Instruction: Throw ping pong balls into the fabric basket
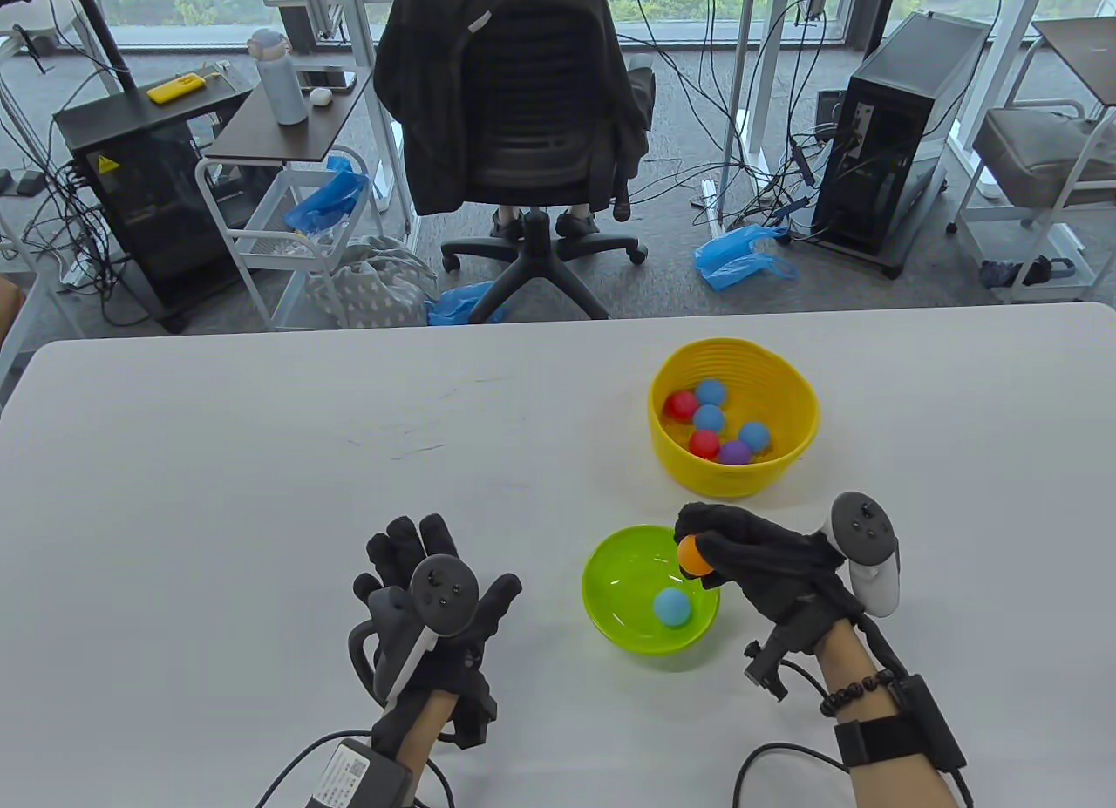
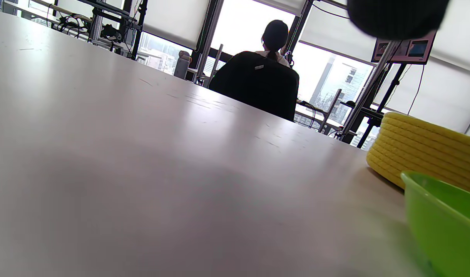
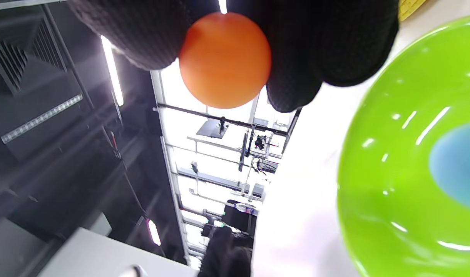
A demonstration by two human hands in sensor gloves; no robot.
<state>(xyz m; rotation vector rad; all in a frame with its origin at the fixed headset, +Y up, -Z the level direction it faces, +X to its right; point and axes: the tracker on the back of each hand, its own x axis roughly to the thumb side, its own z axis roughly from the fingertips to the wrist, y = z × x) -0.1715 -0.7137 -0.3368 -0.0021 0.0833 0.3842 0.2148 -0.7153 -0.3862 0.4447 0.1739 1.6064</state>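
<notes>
My right hand [image 1: 711, 546] pinches an orange ping pong ball [image 1: 695, 555] above the near right rim of a green plastic bowl [image 1: 610, 616]. The ball fills the top of the right wrist view [image 3: 225, 59], held between gloved fingers [image 3: 296, 77]. A light blue ball [image 1: 672, 607] lies in the green bowl [image 3: 392, 192]. The yellow fabric basket [image 1: 785, 381] stands just behind the bowl and holds several red, blue and purple balls. My left hand [image 1: 427, 573] rests flat on the table left of the bowl, fingers spread, holding nothing. The basket [image 2: 423, 146] and bowl [image 2: 446, 219] show at the right of the left wrist view.
The white table [image 1: 261, 459] stretches wide to the left and behind the basket. Beyond its far edge stand an office chair [image 1: 514, 119] with a dark jacket, a side cart and a computer tower [image 1: 898, 128].
</notes>
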